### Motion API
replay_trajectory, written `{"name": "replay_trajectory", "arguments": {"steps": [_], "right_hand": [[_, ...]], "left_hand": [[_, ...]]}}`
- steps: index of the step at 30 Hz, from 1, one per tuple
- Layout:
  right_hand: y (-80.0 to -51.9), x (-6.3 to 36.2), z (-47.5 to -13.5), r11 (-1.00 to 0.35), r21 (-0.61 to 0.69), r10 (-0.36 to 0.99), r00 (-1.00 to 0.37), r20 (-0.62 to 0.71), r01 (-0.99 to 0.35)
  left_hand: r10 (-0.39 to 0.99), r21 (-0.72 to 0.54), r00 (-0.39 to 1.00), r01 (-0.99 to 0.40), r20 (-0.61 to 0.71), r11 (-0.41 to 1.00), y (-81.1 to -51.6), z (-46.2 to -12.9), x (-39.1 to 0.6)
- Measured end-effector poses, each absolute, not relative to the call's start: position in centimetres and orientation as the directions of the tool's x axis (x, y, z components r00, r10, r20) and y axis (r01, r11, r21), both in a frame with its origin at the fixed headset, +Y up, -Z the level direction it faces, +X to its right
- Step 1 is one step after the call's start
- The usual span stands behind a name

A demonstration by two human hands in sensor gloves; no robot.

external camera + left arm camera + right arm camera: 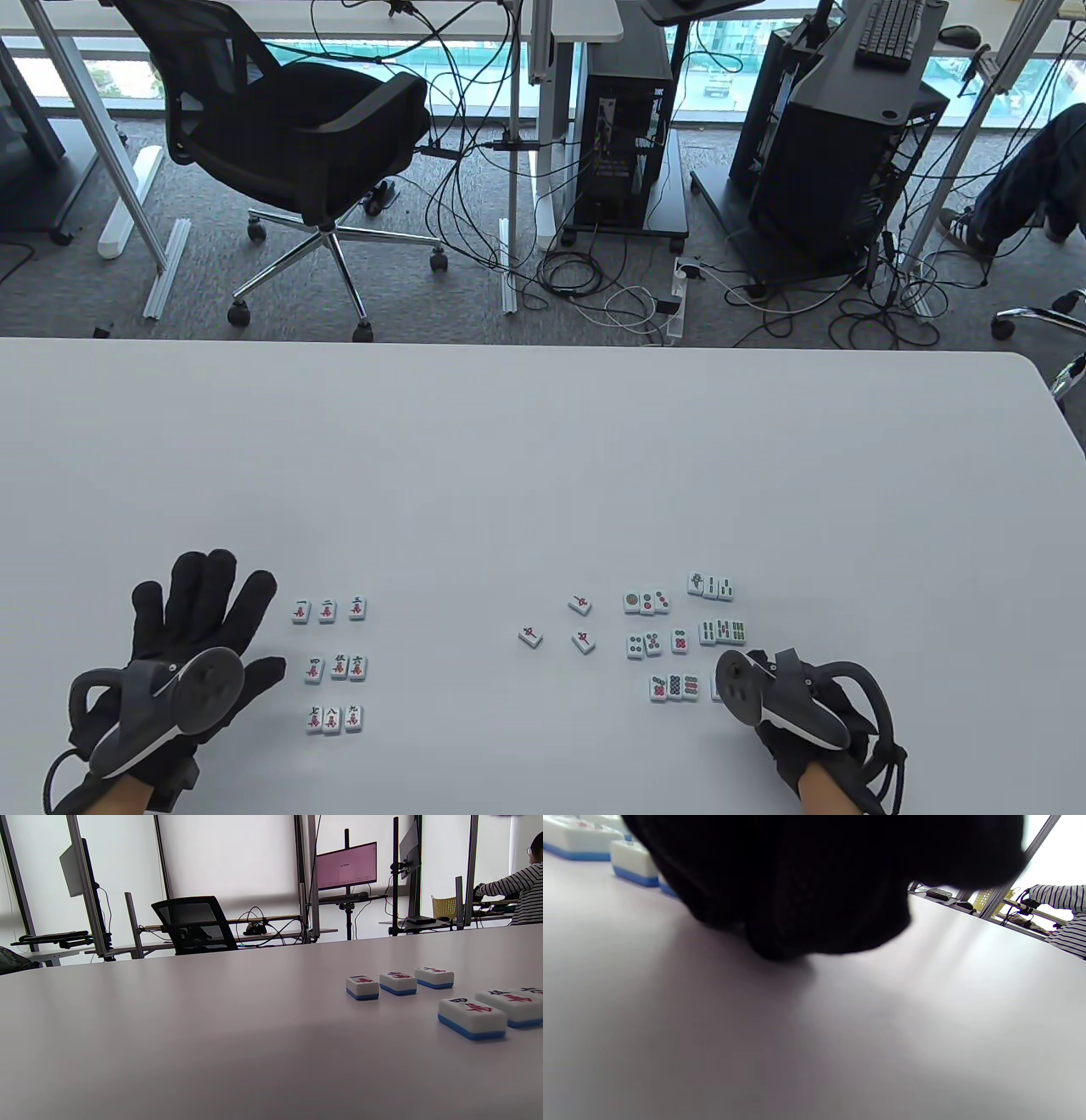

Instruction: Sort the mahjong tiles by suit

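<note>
Overhead and wrist views of a white surface [543, 475] bearing mahjong tiles in groups. The left hand [191, 645] lies flat on the surface at near left, fingers straight and spread, grasping nothing. Just to its right, nine character tiles [333, 664] lie face up in three rows of three; the left wrist view shows the far row [398, 982] as white tiles with blue backs, apart from the hand. Three loose red-marked tiles [560, 632] lie scattered near the middle, well apart from both hands. Further right, the circle tiles [657, 647] lie in three short rows, with the bamboo tiles [717, 609] in two rows just beyond them. The right hand [789, 705] sits at near right, its tracker covering the fingers; it touches the surface close to the nearest row of circle tiles. Whether it is clenched, released or grasping a tile cannot be told: the right wrist view shows only dark glove [814, 878] resting on the surface.
</note>
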State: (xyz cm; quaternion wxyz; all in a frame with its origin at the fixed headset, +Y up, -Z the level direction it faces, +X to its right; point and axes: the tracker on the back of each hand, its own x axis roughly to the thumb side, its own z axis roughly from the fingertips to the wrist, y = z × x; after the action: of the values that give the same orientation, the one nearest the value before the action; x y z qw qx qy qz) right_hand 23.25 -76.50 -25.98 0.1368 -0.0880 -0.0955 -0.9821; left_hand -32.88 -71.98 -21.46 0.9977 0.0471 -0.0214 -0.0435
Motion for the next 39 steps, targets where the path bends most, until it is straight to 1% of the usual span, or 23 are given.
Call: {"name": "replay_trajectory", "arguments": {"steps": [2,5,6,8,10,11,12,13,15,17,19,23,26,30,32,34,37,39], "right_hand": [[-76.4,23.3,-26.0,-0.943,0.179,-0.245,-0.951,0.191,0.279],[-75.9,23.5,-26.2,-0.935,0.239,-0.229,-0.961,0.156,0.262],[-75.2,23.6,-26.3,-0.935,0.245,-0.228,-0.963,0.142,0.257],[-73.5,24.0,-26.6,-0.951,0.215,-0.202,-0.973,0.112,0.222],[-70.5,24.6,-26.9,-0.985,0.120,-0.115,-0.992,0.059,0.122],[-69.5,24.7,-26.9,-0.993,0.080,-0.082,-0.995,0.049,0.085],[-67.8,24.9,-26.8,-0.999,0.004,-0.033,-0.999,0.043,0.033],[-66.9,25.0,-26.6,-0.999,-0.045,-0.006,-0.999,0.044,0.004],[-64.6,25.3,-25.6,-0.966,-0.243,0.079,-0.995,0.065,-0.092],[-63.5,25.5,-24.6,-0.911,-0.377,0.136,-0.985,0.109,-0.168],[-63.4,25.8,-23.7,-0.868,-0.453,0.154,-0.977,0.145,-0.204],[-64.8,26.0,-23.1,-0.853,-0.493,0.106,-0.982,0.159,-0.172],[-66.3,26.1,-23.5,-0.865,-0.481,0.074,-0.985,0.157,-0.141],[-67.9,26.5,-23.7,-0.896,-0.424,0.079,-0.986,0.144,-0.134],[-68.2,26.7,-23.7,-0.896,-0.418,0.090,-0.984,0.152,-0.147],[-68.4,26.9,-23.6,-0.893,-0.422,0.100,-0.983,0.152,-0.156],[-68.4,26.9,-23.5,-0.886,-0.431,0.111,-0.980,0.166,-0.174],[-68.4,26.7,-23.5,-0.886,-0.428,0.113,-0.978,0.176,-0.179]], "left_hand": [[-0.087,0.096,0.996,0.083,0.036,0.992,-71.9,-21.5,-32.9],[-0.076,0.100,0.997,0.073,0.030,0.992,-71.8,-21.4,-33.1],[-0.073,0.100,0.997,0.070,0.029,0.993,-71.8,-21.4,-33.1],[-0.072,0.100,0.997,0.069,0.028,0.993,-71.8,-21.4,-33.2],[-0.073,0.095,0.997,0.071,0.024,0.993,-71.8,-21.5,-33.2],[-0.074,0.094,0.997,0.072,0.023,0.993,-71.8,-21.5,-33.2],[-0.075,0.093,0.997,0.073,0.021,0.993,-71.7,-21.5,-33.2],[-0.076,0.093,0.997,0.073,0.020,0.993,-71.7,-21.5,-33.2],[-0.078,0.098,0.997,0.076,0.017,0.992,-71.7,-21.5,-33.2],[-0.081,0.097,0.997,0.079,0.016,0.992,-71.8,-21.5,-33.2],[-0.085,0.098,0.996,0.082,0.018,0.992,-71.8,-21.5,-33.2],[-0.095,0.096,0.995,0.093,0.017,0.991,-71.9,-21.7,-32.9],[-0.094,0.103,0.995,0.091,0.025,0.991,-71.9,-21.9,-32.3],[-0.091,0.118,0.994,0.082,0.065,0.990,-71.7,-22.2,-30.5],[-0.100,0.137,0.990,0.086,0.095,0.987,-71.3,-22.5,-29.1],[-0.089,0.169,0.985,0.064,0.146,0.984,-70.2,-23.1,-26.8],[-0.090,0.203,0.974,0.048,0.207,0.978,-68.7,-24.3,-22.3],[-0.150,0.215,0.959,0.098,0.241,0.972,-67.9,-25.1,-18.5]]}}
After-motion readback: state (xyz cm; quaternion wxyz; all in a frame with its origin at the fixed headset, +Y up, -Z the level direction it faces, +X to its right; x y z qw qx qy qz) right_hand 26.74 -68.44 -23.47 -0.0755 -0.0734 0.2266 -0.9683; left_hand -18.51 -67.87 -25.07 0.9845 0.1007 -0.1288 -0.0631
